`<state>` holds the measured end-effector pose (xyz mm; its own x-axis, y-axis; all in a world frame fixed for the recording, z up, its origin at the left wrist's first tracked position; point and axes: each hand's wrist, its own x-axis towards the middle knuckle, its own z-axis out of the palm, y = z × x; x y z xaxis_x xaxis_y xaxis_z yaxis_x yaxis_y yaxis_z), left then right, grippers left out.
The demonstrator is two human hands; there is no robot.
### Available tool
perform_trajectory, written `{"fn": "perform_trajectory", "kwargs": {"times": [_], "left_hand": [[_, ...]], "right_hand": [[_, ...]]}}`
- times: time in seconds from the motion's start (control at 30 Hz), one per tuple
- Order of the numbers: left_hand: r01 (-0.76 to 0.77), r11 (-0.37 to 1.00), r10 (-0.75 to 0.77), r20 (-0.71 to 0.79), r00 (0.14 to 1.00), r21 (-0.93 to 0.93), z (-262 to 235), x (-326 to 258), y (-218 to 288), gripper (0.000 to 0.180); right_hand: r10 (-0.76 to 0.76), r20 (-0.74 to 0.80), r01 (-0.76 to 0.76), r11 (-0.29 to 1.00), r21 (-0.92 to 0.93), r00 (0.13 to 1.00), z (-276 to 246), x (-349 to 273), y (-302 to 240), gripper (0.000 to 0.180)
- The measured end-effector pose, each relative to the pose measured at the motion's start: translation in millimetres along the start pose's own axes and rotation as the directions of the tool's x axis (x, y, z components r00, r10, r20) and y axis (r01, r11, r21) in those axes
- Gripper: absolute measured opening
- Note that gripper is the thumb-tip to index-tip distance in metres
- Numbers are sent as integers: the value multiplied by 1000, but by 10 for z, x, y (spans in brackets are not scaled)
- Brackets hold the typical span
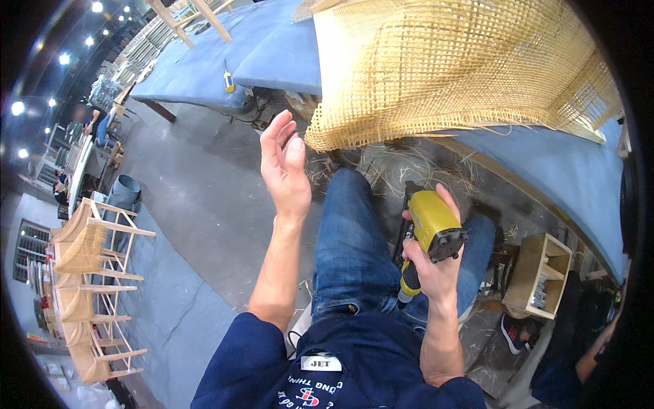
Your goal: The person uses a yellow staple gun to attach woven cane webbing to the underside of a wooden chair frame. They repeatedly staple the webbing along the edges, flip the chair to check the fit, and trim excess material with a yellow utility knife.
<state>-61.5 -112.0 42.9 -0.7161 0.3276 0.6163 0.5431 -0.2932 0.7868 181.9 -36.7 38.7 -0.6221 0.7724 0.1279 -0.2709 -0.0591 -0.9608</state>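
Note:
A yellow and black pneumatic staple gun (436, 219) is in my right hand (436, 269), held above my right thigh with the fingers wrapped round its grip. My left hand (285, 170) is raised with the fingers stretched out and holds nothing. Just right of its fingertips is the frayed corner of a sheet of woven cane webbing (443, 68). The webbing drapes over the work table ahead of me, and a pale wooden piece (591, 129) shows under its right end. Whether my left fingers touch the webbing I cannot tell.
A blue-covered table (272, 58) curves round in front, with a yellow-handled screwdriver (229, 82) on it. Loose cane strands (388, 167) litter the floor. A small wooden box (538, 276) stands at right, near another person's shoe (514, 334). Wooden chair frames (102, 286) line the left.

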Motion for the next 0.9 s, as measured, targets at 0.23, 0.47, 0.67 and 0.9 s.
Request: {"fn": "perform_trajectory", "kwargs": {"times": [0.23, 0.47, 0.67, 0.9], "left_hand": [[-209, 913, 123, 252, 960, 350, 44, 150, 174, 66], [-261, 840, 87, 357, 930, 475, 273, 297, 338, 75], [-226, 888, 74, 360, 930, 401, 340, 367, 118, 80], [-147, 928, 51, 276, 960, 341, -101, 494, 66, 83]], "right_hand": [[73, -30, -70, 992, 106, 997, -108, 59, 118, 83], [85, -94, -74, 990, 117, 992, -162, 71, 245, 82], [-149, 69, 164, 903, -397, 986, -657, -53, -216, 97], [-144, -96, -12, 499, -867, 985, -1441, 70, -1484, 88]]}}
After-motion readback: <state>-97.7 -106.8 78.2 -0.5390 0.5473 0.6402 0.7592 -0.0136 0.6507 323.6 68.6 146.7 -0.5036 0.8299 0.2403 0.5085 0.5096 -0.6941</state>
